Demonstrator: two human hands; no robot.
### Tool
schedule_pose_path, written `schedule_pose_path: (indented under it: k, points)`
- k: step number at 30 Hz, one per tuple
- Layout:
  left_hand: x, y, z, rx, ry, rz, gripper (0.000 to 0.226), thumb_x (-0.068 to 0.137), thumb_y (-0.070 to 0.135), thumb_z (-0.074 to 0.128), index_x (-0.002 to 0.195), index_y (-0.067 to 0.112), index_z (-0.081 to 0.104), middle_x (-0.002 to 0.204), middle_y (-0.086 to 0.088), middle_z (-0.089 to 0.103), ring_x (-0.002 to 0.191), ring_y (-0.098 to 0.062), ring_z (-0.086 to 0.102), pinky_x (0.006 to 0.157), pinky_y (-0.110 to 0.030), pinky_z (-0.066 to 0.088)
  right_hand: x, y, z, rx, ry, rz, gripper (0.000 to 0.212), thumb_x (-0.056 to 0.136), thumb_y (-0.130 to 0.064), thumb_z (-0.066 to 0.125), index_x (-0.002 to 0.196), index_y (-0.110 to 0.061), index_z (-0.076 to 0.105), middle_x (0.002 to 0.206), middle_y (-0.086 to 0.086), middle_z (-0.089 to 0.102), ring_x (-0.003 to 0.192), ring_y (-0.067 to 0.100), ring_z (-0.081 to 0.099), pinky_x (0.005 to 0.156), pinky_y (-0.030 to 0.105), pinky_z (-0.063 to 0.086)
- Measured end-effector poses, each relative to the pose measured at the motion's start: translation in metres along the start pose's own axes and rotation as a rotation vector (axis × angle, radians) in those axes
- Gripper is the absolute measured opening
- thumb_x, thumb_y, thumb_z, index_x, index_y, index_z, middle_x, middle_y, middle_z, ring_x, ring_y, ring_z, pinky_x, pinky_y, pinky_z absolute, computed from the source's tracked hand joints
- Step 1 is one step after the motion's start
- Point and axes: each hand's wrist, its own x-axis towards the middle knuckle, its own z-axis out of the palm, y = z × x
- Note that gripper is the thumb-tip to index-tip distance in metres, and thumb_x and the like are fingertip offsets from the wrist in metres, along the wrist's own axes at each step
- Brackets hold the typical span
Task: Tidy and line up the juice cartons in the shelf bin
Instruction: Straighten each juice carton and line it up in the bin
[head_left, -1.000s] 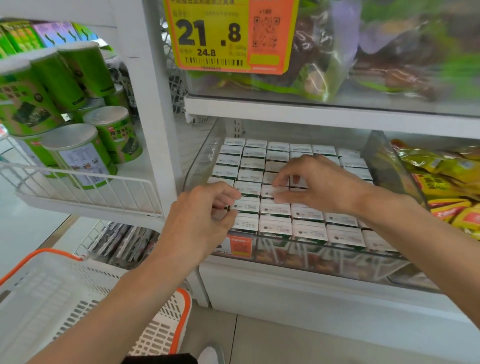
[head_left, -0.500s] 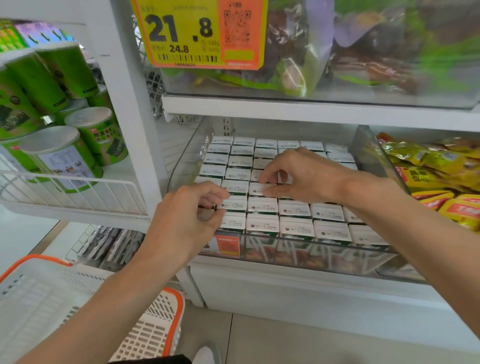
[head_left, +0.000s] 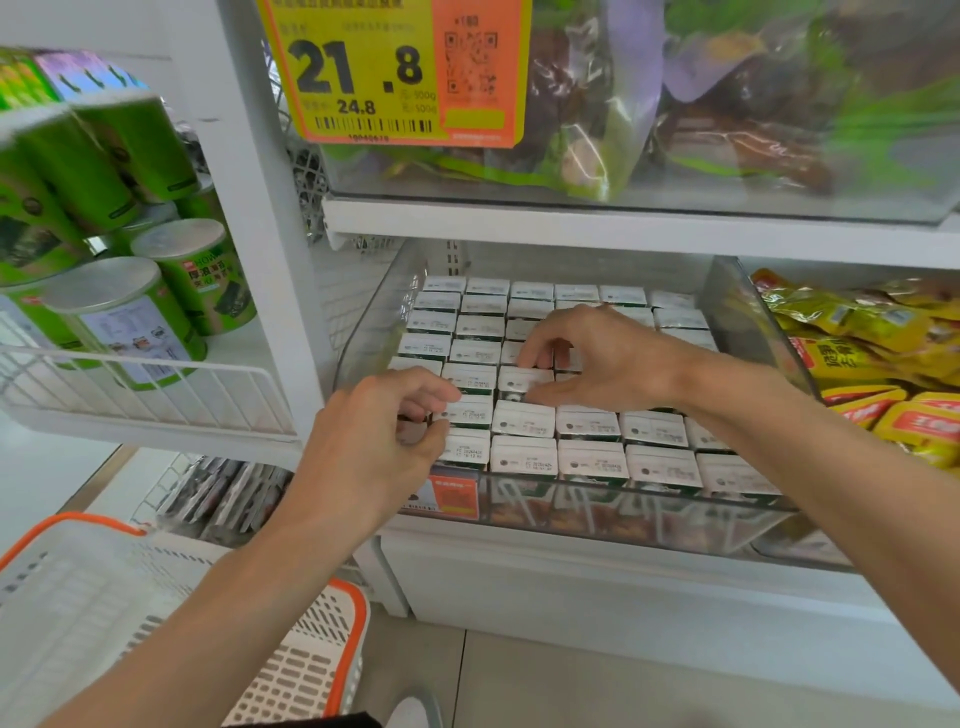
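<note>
L hand (head_left: 374, 447) & R hand (head_left: 608, 358) each pinch white-topped, green-sided juice cartons (head_left: 587, 421), rowed in clear bin (head_left: 623, 514).

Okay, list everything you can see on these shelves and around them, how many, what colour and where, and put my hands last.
juice cartons: dozens, white tops, in rows inside the bin
shelf bin: one, clear, middle shelf
price tag: one, yellow and orange, top centre
canisters: several, green with silver lids, wire shelf at left
snack packs: many, yellow and red, right of the bin
bagged goods: a few, clear bags with dark contents, upper shelf
packets: several, dark, low rack at left
basket: one, white with orange rim, lower left
left hand: pinches a carton at the bin's front left
right hand: pinches a carton in the middle rows
</note>
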Motion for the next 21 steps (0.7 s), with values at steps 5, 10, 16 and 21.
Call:
schedule_pose_path:
  k: [5, 10, 16, 21]
  points:
    - [0.001, 0.002, 0.000, -0.008, 0.010, -0.005, 0.030, 0.091, 0.015, 0.077, 0.105, 0.041, 0.072, 0.093, 0.023, 0.071, 0.094, 0.010, 0.063, 0.089, -0.018, 0.052, -0.016, -0.006, -0.008, 0.311, 0.177, -0.007, 0.022, 0.088, -0.029, 0.085, 0.106, -0.026, 0.071, 0.106, -0.011, 0.073, 0.097, 0.002, 0.067, 0.080, 0.015, 0.052]
    - [-0.001, 0.014, 0.000, -0.084, -0.027, 0.071, 0.054, 0.094, 0.041, 0.070, 0.145, 0.043, 0.052, 0.125, 0.025, 0.065, 0.116, 0.009, 0.058, 0.105, -0.028, 0.048, -0.049, -0.024, -0.003, 0.433, 0.419, -0.096, 0.028, 0.090, -0.017, 0.083, 0.116, -0.017, 0.073, 0.109, -0.010, 0.076, 0.102, 0.005, 0.071, 0.091, 0.018, 0.055]
    - [-0.006, 0.036, 0.005, -0.303, -0.187, 0.220, 0.048, 0.101, 0.039, 0.058, 0.148, 0.032, 0.055, 0.142, 0.024, 0.062, 0.133, 0.009, 0.053, 0.113, -0.020, 0.043, -0.091, -0.040, 0.008, 0.700, 0.502, -0.076, 0.030, 0.086, -0.033, 0.079, 0.115, -0.025, 0.074, 0.109, -0.010, 0.080, 0.103, 0.011, 0.076, 0.093, 0.021, 0.058]
    - [-0.008, 0.040, 0.008, -0.553, -0.193, 0.072, 0.027, 0.103, 0.017, 0.060, 0.123, 0.032, 0.071, 0.115, 0.021, 0.077, 0.110, 0.002, 0.071, 0.098, -0.016, 0.054, -0.106, -0.046, 0.020, 0.971, 0.524, 0.094, 0.052, 0.076, -0.036, 0.086, 0.125, -0.027, 0.072, 0.120, -0.012, 0.077, 0.110, 0.008, 0.075, 0.090, 0.021, 0.060]
